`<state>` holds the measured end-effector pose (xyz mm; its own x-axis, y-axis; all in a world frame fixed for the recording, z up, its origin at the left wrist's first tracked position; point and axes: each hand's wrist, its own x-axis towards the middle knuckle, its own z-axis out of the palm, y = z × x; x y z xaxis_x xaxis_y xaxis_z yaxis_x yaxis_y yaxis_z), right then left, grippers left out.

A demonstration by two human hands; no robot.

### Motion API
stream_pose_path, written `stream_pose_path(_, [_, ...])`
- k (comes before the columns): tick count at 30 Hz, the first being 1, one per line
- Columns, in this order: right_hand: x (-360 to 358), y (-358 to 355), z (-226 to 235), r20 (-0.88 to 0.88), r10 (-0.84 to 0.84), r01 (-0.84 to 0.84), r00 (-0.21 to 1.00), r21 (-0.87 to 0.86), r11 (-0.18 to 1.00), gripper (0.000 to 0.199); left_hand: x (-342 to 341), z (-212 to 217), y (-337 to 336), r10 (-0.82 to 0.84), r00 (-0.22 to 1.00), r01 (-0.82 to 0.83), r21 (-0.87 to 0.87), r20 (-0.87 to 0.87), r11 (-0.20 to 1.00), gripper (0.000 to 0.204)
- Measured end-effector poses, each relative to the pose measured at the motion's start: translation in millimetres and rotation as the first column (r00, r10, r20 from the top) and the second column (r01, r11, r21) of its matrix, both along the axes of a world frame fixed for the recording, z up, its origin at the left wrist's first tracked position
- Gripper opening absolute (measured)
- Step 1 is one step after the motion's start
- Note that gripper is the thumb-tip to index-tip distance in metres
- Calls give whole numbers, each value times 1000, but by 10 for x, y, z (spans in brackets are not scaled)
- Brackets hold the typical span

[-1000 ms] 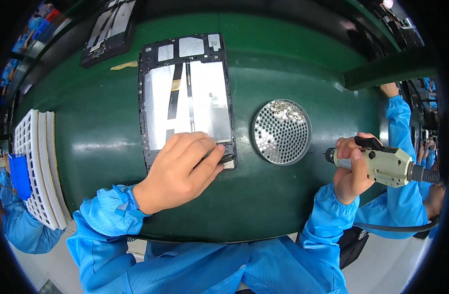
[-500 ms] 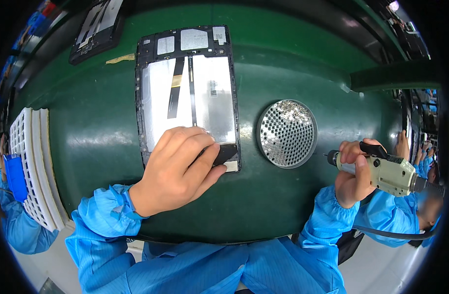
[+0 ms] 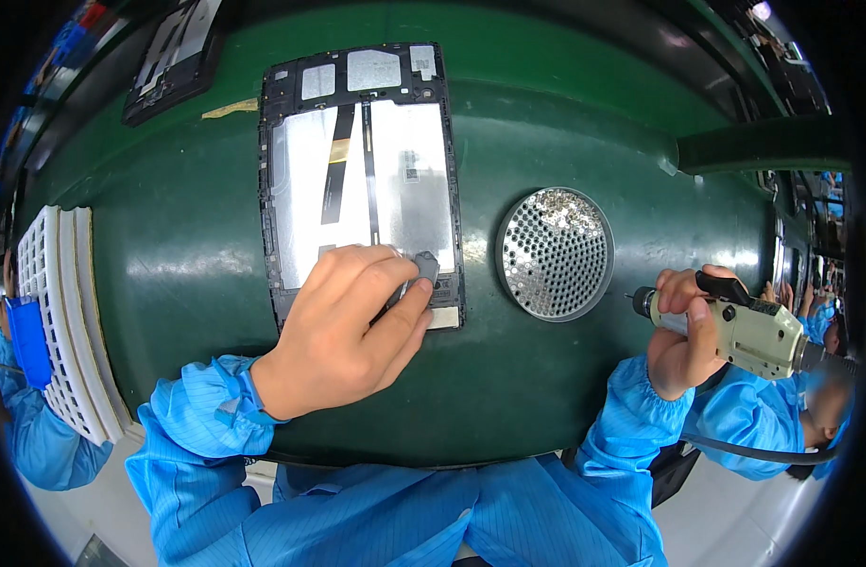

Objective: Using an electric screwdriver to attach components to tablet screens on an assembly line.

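Note:
An opened tablet (image 3: 409, 203) lies on the green bench in front of me, with silvery plates and dark ribbon cables inside its black frame. Over its lower end, my left hand (image 3: 343, 317) pinches a small dark grey, flat part (image 3: 425, 268) between thumb and fingers; the part is tilted, and its exact kind is unclear. Out to the right, my right hand (image 3: 683, 326) is wrapped round a pale green electric screwdriver (image 3: 759, 338), its bit pointing left, away from the tablet. Between them stands a round metal screw tray (image 3: 556, 265) with many holes and loose screws at its far side.
A second opened device (image 3: 173, 66) lies at the far left, near a yellowish strip (image 3: 230, 110). Stacked white grid trays (image 3: 60, 321) with a blue piece (image 3: 28, 342) stand at the left edge. The screwdriver's cable (image 3: 763, 452) runs on the right. Other people in blue sit on both sides.
The flat part in my left hand has tipped up, from lying dark on the tablet's lower end to showing a grey face. The screwdriver has hardly moved.

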<state>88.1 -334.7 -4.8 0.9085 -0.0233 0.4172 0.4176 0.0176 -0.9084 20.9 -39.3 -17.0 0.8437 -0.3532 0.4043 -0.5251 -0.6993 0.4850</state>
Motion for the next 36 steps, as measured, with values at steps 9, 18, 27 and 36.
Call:
stream_pose_path(9, [6,-4,-10,-20,10,-10,1000,12,1000,35,-37,-52,-3,-98,995,98,-10,17,995,28])
stream_pose_path(18, [5,-4,-13,-15,3,-3,1000,11,1000,35,-79,-57,14,-165,982,164,21,87,986,23])
stream_pose_path(27, [7,-50,-1,-18,-11,11,1000,-8,1000,34,-314,-13,157,-53,999,52,229,-1,972,42])
stream_pose_path(36, [21,-32,74,-42,-6,8,999,46,999,38,-207,12,187,-87,996,88,348,-18,933,38])
